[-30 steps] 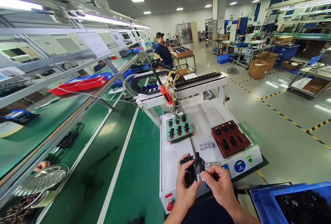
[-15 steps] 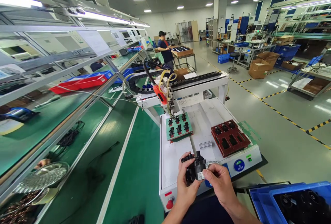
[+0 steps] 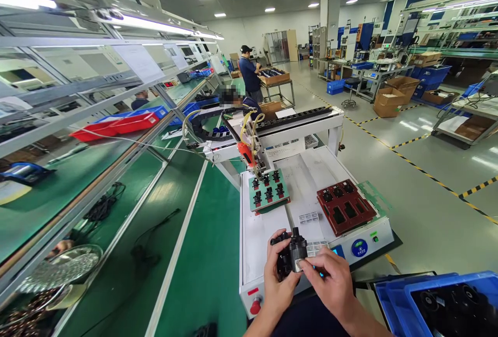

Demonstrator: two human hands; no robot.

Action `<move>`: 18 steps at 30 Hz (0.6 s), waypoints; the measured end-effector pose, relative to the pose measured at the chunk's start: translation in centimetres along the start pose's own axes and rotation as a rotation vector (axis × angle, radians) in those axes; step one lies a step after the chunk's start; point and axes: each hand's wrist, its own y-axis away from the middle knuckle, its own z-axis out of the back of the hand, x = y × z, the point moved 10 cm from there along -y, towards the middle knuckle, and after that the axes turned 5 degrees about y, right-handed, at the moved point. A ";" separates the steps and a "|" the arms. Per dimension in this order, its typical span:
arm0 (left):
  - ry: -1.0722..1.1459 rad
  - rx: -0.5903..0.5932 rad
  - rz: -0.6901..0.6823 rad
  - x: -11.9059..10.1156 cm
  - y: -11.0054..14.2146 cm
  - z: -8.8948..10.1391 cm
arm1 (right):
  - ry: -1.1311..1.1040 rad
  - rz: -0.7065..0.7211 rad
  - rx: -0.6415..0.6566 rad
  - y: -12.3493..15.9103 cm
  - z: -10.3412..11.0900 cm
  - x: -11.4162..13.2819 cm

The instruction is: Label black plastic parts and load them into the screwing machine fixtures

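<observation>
My left hand [image 3: 277, 282] holds two black cylindrical housings that look like small pumps. The front housing [image 3: 298, 248] stands upright with its spout on top; the other housing [image 3: 284, 262] is partly hidden behind it, against my palm. On the front one's lower side is a small white label [image 3: 298, 265]. My right hand [image 3: 330, 275] has its thumb and fingertips pinched at this label, touching the housing. Just beyond my hands, printed label sheets [image 3: 308, 218] lie on the white machine bed [image 3: 268, 238].
A green fixture [image 3: 268, 203] carries several black parts under a red-bodied screwdriver head [image 3: 246, 153]. To the right lies a brown-red fixture [image 3: 345, 208] with three parts in it. Blue bins [image 3: 404, 295] of black parts stand lower right. A red button [image 3: 255, 307] sits on the machine's front. Co-workers stand beyond.
My right fingers have shifted slightly left and closer over the label. The housings have moved a little left. The screwdriver head has shifted slightly right and down, and a person beyond has turned.
</observation>
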 end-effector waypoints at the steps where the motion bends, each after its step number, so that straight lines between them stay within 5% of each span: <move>1: 0.023 0.006 0.020 0.3 0.1 0.0 | 0.026 0.000 -0.010 -0.1 0.2 -0.3; 6: 0.011 0.063 0.032 0.6 0.2 -0.5 | 0.038 -0.236 0.194 -0.4 -1.2 -3.5; 13: -0.292 0.207 -0.312 -1.3 0.6 -2.6 | 0.267 -0.367 0.231 -0.3 0.0 -3.2; 16: -0.327 0.356 -0.338 -0.2 1.3 -5.9 | -0.111 -0.466 0.198 1.7 0.2 -6.5; 18: -0.310 0.537 -0.286 1.3 2.1 -9.9 | -0.548 -0.536 0.208 4.1 -0.4 -9.9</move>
